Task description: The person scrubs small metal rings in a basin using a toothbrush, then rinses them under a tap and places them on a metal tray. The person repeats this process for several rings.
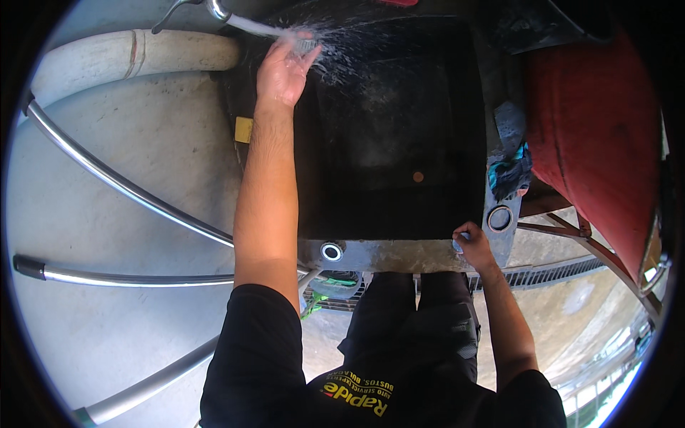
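Observation:
Under a jet of water from a chrome tap, my left hand reaches out over the far left of a dark basin. Its fingers are closed around a small grey ribbed round piece, partly hidden by spray. My right hand rests at the near right rim, fingers curled on a small bluish object whose kind I cannot make out. A pale metal ring lies on the near rim. Beside my right hand, a larger dark ring lies on the right corner.
Blue and black cloth hangs over the right rim, and a yellow block sits at the left. Chrome tubes and a thick white pipe are on the left. A red surface rises on the right.

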Motion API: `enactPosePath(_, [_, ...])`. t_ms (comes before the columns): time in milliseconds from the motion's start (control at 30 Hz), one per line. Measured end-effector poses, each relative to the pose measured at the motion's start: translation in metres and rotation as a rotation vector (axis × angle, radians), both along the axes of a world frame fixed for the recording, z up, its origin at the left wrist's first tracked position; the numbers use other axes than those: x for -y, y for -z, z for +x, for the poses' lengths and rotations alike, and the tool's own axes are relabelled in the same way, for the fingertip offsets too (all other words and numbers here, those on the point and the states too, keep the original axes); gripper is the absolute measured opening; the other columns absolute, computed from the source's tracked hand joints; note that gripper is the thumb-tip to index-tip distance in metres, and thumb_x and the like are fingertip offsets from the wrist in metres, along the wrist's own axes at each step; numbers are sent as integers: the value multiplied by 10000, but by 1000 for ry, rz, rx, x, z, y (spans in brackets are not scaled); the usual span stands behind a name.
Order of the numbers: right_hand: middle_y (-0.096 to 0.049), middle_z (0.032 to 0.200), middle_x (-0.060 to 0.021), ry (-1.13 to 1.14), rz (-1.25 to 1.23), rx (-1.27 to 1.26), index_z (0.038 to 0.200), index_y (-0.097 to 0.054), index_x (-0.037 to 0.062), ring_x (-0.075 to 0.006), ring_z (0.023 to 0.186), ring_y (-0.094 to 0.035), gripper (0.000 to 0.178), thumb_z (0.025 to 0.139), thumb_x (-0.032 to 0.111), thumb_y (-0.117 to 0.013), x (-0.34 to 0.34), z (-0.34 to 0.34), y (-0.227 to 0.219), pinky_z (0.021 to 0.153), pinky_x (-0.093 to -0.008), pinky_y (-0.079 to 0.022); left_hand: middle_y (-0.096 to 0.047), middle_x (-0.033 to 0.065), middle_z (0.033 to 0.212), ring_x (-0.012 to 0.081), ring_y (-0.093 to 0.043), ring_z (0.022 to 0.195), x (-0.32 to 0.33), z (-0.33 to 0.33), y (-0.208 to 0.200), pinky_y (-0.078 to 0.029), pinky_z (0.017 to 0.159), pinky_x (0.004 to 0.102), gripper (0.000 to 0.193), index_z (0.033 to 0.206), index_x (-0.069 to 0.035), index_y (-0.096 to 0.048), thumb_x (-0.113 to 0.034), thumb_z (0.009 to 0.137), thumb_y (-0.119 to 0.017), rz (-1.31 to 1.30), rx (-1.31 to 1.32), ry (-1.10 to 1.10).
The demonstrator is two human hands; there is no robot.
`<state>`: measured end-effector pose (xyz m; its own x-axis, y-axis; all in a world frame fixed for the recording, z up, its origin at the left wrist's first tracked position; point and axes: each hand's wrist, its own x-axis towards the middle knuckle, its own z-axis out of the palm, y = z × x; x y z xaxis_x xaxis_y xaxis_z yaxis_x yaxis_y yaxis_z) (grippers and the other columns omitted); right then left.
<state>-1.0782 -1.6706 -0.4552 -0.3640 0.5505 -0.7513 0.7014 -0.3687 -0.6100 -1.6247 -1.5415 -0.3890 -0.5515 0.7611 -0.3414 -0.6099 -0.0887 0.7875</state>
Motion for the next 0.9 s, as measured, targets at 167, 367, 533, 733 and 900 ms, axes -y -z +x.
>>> enactPosePath(167, [-712,924,-125,-16,6,2,986,-669,29,-220,905,-698,159,900,142,-740,-2,1,1,790,-366,-542,-630,119,1119,293,-607,1110,-9,-2,-5,-528,1030,563,208,1207,-30,-585,-155,1042,-605,-127,102,-128])
enactPosePath(367, [-705,913,-115,-4,-6,-23,986,-664,21,-198,863,-688,165,912,148,-738,-9,-6,2,727,-358,-554,-631,110,1107,281,-612,1072,-13,-2,-7,-521,1002,538,180,1175,-27,-596,-83,1008,-630,-186,127,-147])
enactPosePath(533, [-697,893,-109,-21,20,-37,991,-662,15,-185,831,-681,174,917,153,-738,-10,-11,1,685,-350,-559,-618,113,1092,300,-609,1096,-12,-5,-8,-513,1061,560,253,1171,4,-586,31,934,-671,-30,87,-75])
enactPosePath(733, [-686,818,-95,4,14,-61,952,-662,14,-174,786,-676,169,921,161,-739,-15,-24,3,663,-344,-545,-563,132,1241,292,-589,1153,-17,-4,-10,-540,1047,543,325,1270,28,-560,7,961,-658,-140,64,-176])
enactPosePath(900, [-619,696,-18,94,-80,-195,785,-604,49,-93,696,-594,264,972,192,-722,-74,-124,-17,580,-303,-472,-542,167,1282,321,-576,1169,-21,-11,-21,-560,1016,581,274,1299,38,-550,-43,1037,-532,-145,191,-297])
